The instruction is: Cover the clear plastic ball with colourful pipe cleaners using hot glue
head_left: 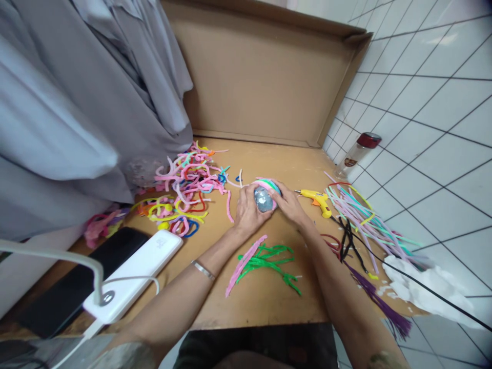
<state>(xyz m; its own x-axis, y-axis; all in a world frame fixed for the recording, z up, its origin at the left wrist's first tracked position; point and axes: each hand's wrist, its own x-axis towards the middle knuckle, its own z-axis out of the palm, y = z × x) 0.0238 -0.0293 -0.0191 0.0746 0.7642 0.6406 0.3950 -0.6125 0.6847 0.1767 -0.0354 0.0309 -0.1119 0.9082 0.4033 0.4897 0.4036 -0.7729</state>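
Between my two hands, above the middle of the table, is a silvery ball (pixel 263 200) with pink, green and blue fuzzy strips around its upper and right side. My left hand (pixel 248 210) wraps its left and lower side. My right hand (pixel 287 203) closes on the right side, fingers along the coloured strips. Closer to me lie green pipe cleaners (pixel 271 260) twisted together and a pink pipe-cleaner strip (pixel 246 265). A yellow glue gun (pixel 317 200) rests just right of my right hand, its nozzle pointing left.
Bent pipe cleaners (pixel 188 184) pile up at the left. Straight pipe cleaners (pixel 357 215), a purple tassel (pixel 378 300) and white fluff (pixel 423 287) lie right. A white power bank (pixel 134 274) and black phone (pixel 84 282) sit front left. A jar (pixel 357 151) stands by the tiled wall.
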